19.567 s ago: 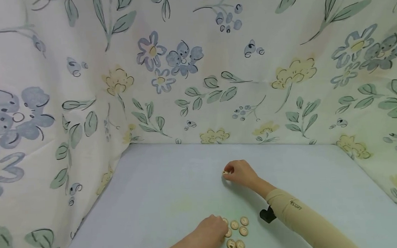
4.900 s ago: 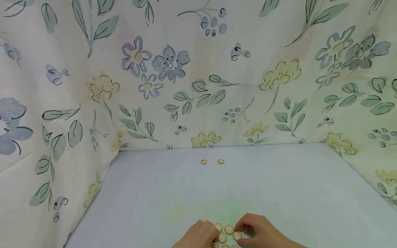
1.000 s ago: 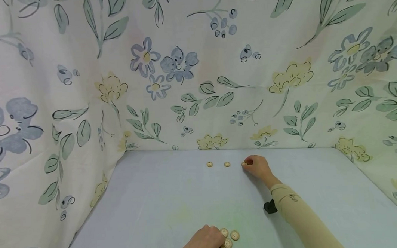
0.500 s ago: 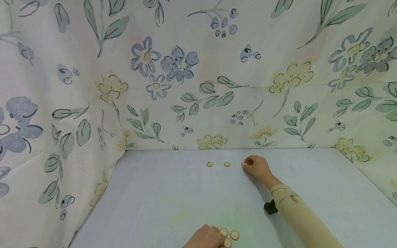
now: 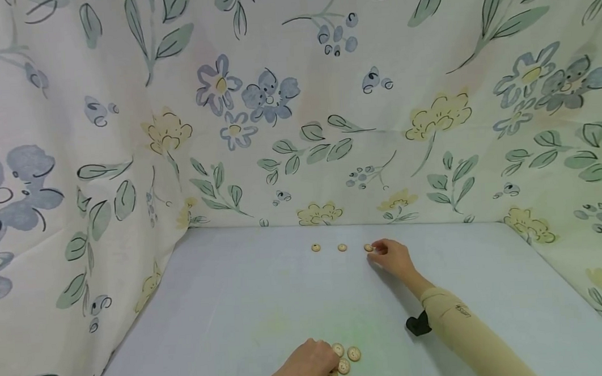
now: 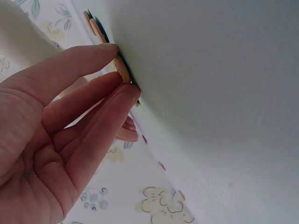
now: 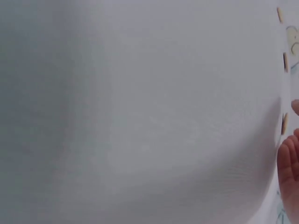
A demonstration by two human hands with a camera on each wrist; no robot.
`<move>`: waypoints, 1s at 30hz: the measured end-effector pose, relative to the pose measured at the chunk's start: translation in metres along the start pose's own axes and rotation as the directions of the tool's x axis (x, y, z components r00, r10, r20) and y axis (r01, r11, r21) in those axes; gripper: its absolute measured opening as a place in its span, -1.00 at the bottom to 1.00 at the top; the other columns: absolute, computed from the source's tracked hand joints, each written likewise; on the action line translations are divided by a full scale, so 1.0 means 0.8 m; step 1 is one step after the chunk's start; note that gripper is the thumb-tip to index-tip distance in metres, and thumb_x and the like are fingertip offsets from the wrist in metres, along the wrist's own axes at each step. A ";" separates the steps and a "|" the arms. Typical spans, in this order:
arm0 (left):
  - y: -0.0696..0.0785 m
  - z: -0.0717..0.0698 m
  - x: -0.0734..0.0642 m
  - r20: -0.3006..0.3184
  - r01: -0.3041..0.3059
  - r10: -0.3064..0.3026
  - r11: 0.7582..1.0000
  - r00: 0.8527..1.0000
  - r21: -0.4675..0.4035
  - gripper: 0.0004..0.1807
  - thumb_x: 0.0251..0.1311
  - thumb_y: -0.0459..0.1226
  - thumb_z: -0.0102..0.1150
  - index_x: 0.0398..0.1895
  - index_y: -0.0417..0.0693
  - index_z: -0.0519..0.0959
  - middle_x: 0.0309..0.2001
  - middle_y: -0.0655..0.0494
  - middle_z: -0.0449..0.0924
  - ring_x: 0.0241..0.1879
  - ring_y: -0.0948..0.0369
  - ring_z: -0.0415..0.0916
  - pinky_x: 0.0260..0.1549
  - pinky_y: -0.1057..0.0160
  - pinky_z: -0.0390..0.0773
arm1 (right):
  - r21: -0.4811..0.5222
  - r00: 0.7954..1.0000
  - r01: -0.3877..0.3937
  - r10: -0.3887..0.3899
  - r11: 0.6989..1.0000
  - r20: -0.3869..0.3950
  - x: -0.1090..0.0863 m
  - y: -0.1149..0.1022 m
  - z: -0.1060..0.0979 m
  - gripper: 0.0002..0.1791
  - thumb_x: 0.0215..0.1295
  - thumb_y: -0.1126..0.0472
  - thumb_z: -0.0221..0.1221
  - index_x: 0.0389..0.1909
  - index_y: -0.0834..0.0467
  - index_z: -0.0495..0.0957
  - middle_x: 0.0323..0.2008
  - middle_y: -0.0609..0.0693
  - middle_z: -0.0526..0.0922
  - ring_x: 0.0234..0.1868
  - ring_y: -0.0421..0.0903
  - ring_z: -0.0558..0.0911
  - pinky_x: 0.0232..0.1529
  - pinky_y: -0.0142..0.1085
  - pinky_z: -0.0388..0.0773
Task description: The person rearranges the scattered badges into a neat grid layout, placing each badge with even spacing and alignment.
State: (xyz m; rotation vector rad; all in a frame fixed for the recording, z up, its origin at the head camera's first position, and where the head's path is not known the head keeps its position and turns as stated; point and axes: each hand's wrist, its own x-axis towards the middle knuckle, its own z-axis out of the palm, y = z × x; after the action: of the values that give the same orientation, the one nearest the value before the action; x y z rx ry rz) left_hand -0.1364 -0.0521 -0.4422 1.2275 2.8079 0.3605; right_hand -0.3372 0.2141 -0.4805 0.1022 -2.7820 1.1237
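Our left hand (image 5: 310, 362) pinches a half-hidden button (image 6: 122, 70) in the cropped cluster (image 5: 343, 366); beyond that, our right hand (image 5: 394, 260), fingers parted, flanks the rightmost button (image 5: 368, 247).

Three far discs (image 5: 342, 248) – six visible near discs (image 5: 354, 354) – two hands (image 5: 310, 362)

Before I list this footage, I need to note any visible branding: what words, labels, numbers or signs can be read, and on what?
None can be read for certain.
Right sleeve: a small dark mark, perhaps lettering, too blurred to read.
Near buttons: dark marks, too small to tell whether they are writing.
Far row of buttons: too small to read.
Floral cloth: printed flowers and leaves, no lettering seen.
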 end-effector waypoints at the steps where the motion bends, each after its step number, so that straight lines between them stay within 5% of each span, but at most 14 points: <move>1: 0.000 0.000 0.000 0.007 0.003 -0.003 1.000 1.000 -0.005 -0.53 -0.13 -0.45 0.37 -0.84 0.08 0.27 -0.79 0.37 0.00 -0.74 0.41 -0.13 -0.76 0.49 0.01 | 0.010 1.000 -0.006 0.006 1.000 0.003 -0.003 0.000 0.000 -0.63 0.16 0.19 0.34 -0.05 0.30 0.59 -0.22 0.12 0.63 -0.18 0.03 0.57 -0.26 -0.21 0.52; 12: 0.000 -0.003 0.002 0.050 0.017 -0.014 0.998 0.999 -0.054 -0.45 -0.05 -0.49 0.29 -0.86 0.05 0.14 -0.79 0.33 -0.12 -0.73 0.37 -0.24 -0.77 0.47 -0.08 | 0.129 0.997 -0.019 0.009 0.991 0.081 -0.053 -0.018 -0.007 -0.60 0.11 0.08 0.39 -0.08 0.21 0.63 -0.30 -0.05 0.65 -0.22 -0.11 0.59 -0.29 -0.33 0.49; 18: 0.003 -0.003 0.003 0.079 0.039 -0.036 0.999 0.996 -0.031 -0.45 -0.05 -0.47 0.29 -0.86 0.05 0.13 -0.80 0.31 -0.12 -0.74 0.35 -0.23 -0.78 0.44 -0.06 | 0.189 0.986 0.050 -0.079 0.981 0.147 -0.103 -0.025 -0.003 -0.63 0.08 0.12 0.41 -0.10 0.17 0.64 -0.29 -0.08 0.64 -0.23 -0.15 0.59 -0.24 -0.38 0.54; 30: 0.003 0.000 0.002 0.042 0.034 -0.034 0.999 0.999 0.007 -0.51 -0.11 -0.43 0.34 -0.80 0.07 0.19 -0.74 0.33 0.02 -0.72 0.36 -0.12 -0.76 0.42 -0.01 | 0.360 0.942 0.109 -0.212 0.927 0.261 -0.187 -0.038 -0.003 -0.64 0.11 0.11 0.40 -0.10 0.18 0.63 -0.23 0.02 0.65 -0.28 -0.26 0.59 -0.21 -0.38 0.58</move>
State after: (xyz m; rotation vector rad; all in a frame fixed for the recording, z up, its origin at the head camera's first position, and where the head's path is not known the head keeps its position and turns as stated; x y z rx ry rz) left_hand -0.1358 -0.0497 -0.4417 1.1730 2.7927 0.3205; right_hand -0.1855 0.1958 -0.4809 0.5736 -2.7177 1.6542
